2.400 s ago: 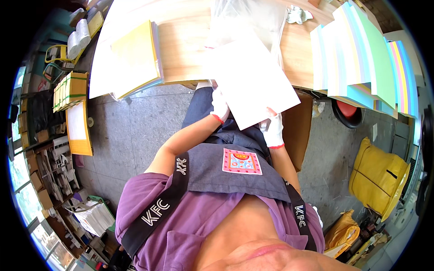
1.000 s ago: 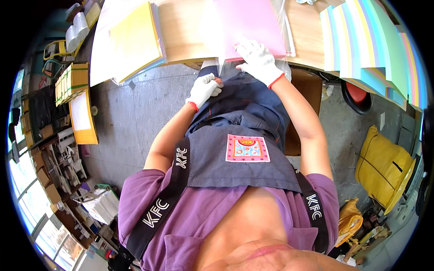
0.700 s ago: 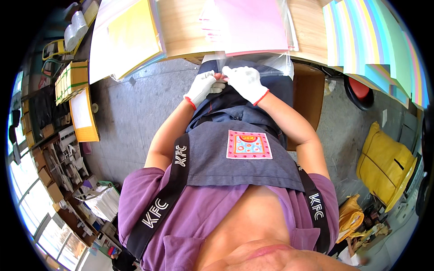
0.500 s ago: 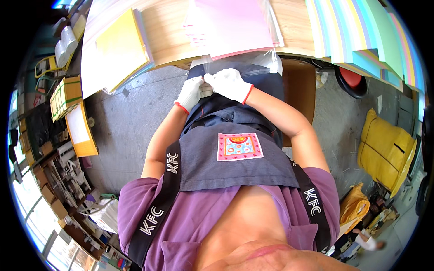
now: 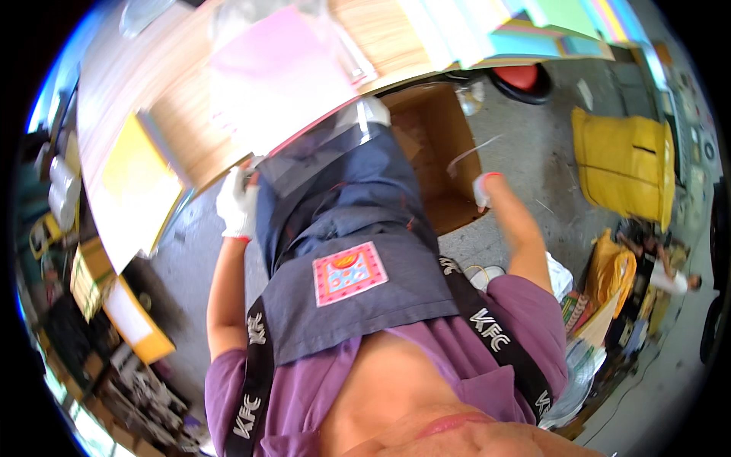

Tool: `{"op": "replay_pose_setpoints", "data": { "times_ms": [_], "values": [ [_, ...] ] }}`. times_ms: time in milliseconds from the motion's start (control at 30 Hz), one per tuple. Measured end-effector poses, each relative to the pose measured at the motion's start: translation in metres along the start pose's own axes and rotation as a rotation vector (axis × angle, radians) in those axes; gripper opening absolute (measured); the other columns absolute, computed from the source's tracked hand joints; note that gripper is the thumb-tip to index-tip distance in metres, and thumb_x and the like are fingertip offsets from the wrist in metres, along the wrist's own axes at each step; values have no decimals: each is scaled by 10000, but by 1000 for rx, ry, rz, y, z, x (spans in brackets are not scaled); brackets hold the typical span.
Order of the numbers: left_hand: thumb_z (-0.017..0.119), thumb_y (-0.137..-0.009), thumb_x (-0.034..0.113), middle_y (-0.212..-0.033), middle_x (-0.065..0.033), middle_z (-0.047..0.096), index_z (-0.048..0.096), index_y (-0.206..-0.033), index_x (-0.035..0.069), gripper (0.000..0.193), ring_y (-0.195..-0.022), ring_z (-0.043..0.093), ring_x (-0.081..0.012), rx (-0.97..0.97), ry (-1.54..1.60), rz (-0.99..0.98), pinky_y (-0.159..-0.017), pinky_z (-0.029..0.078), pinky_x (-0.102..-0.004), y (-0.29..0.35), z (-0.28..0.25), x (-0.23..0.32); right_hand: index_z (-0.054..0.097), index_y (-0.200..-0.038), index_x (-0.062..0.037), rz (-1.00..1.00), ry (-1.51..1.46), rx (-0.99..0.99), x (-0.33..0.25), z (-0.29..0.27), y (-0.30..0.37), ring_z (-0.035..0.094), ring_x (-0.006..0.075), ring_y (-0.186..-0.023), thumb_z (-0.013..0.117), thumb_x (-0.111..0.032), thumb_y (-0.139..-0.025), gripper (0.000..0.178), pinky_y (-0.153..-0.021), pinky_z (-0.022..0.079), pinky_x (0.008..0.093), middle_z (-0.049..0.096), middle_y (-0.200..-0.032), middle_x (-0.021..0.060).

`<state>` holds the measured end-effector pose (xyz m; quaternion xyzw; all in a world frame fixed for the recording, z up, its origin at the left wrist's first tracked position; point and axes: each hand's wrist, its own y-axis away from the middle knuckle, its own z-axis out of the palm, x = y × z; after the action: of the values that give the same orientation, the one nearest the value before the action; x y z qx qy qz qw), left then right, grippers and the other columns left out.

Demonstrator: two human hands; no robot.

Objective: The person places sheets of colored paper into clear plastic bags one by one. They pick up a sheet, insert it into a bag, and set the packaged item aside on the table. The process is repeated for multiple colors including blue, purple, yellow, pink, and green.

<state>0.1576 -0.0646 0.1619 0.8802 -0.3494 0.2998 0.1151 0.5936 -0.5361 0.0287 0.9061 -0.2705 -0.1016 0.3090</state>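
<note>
With our left hand [image 5: 239,199] at the clear bag [image 5: 327,139]'s corner, our right hand [image 5: 485,190] by the box [image 5: 440,145], both grips too blurred to tell, we best leave the pink paper [image 5: 280,80], upper left, square.

A workshop for paper goods: a pink-topped paper stack [image 5: 283,72] lies on the light wood-grain table [image 5: 381,46], pastel multicoloured paper stacks [image 5: 455,36] stand toward its right, and a bulky yellow bundle [image 5: 620,171] sits on grey floor [image 5: 537,137] before it.
</note>
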Motion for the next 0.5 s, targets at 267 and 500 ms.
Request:
{"op": "replay_pose_setpoints", "data": {
  "times_ms": [267, 500],
  "values": [
    [735, -686, 102, -1401, -126, 492, 541, -1362, 252, 719, -1303, 453, -381, 156, -609, 926, -1090, 353, -574, -73, 28, -12, 509, -1394, -172, -256, 318, 782, -214, -248, -58, 379, 259, -1361, 664, -386, -809, 641, -1147, 262, 444, 387, -1509, 78],
    [712, -622, 186, -1217, -20, 644, 734, -1055, 173, 434, -1168, 555, -307, -1, -410, 977, -1004, 428, -572, -39, -1, 5, 585, -1306, -209, -1015, 225, 1104, -234, -236, -112, 471, 229, -1283, 636, -189, -711, 597, -1111, 383, 465, 516, -1382, 32]
  ]
}}
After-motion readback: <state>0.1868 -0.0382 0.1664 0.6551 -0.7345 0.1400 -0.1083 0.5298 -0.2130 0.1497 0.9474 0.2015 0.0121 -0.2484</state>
